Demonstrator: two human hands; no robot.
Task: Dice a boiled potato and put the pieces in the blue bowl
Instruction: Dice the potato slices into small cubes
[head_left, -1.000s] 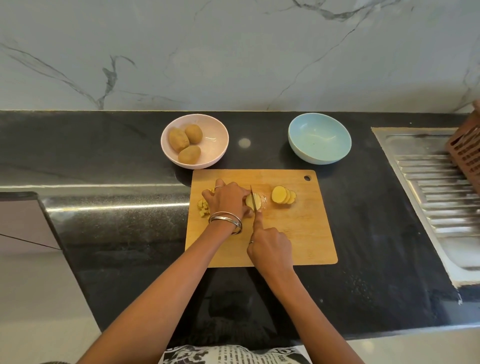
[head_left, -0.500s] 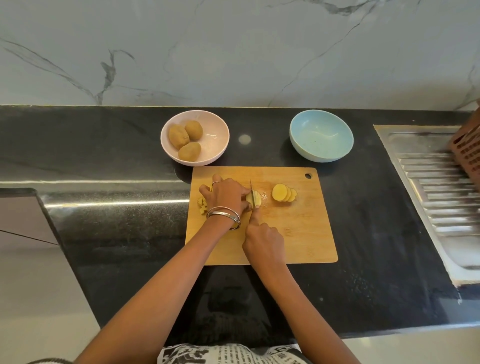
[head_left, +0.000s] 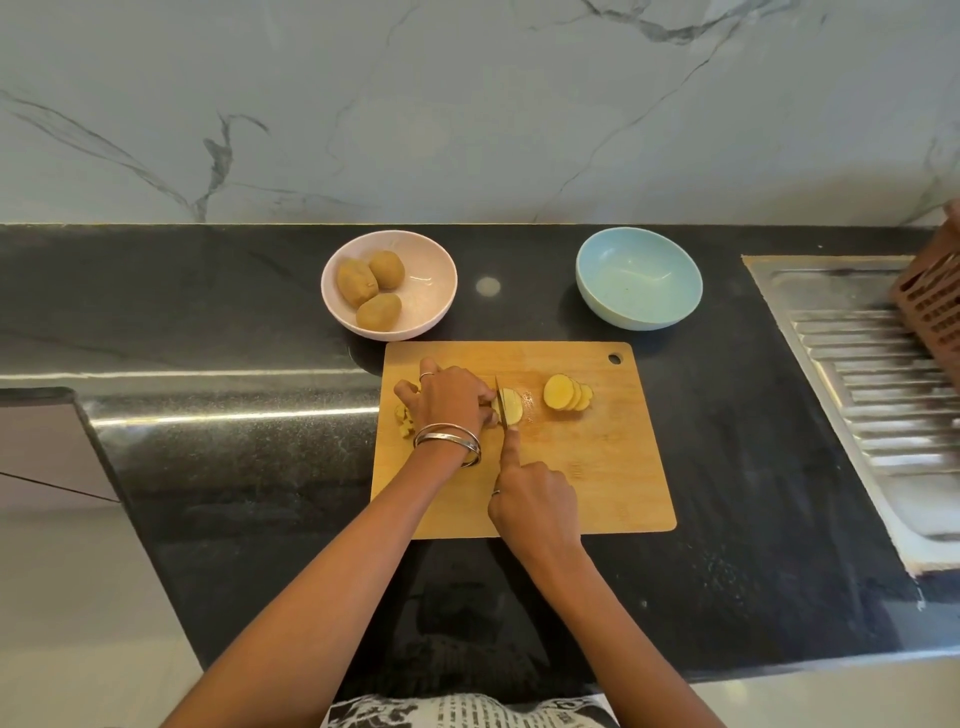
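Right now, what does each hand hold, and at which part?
The right hand grips the knife by its handle, index finger along the blade's back. The left hand holds the potato piece at its left, uncut end.

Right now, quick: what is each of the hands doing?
Left hand: fingers curled over the potato piece, holding it on the cutting board.
Right hand: grips the knife, forefinger along its back.

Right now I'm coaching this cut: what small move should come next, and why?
Probably press the knife down through the potato to free another slice. The left hand steadies the potato, the right hand holds the knife with the forefinger along its spine, and the blue bowl holds no pieces.
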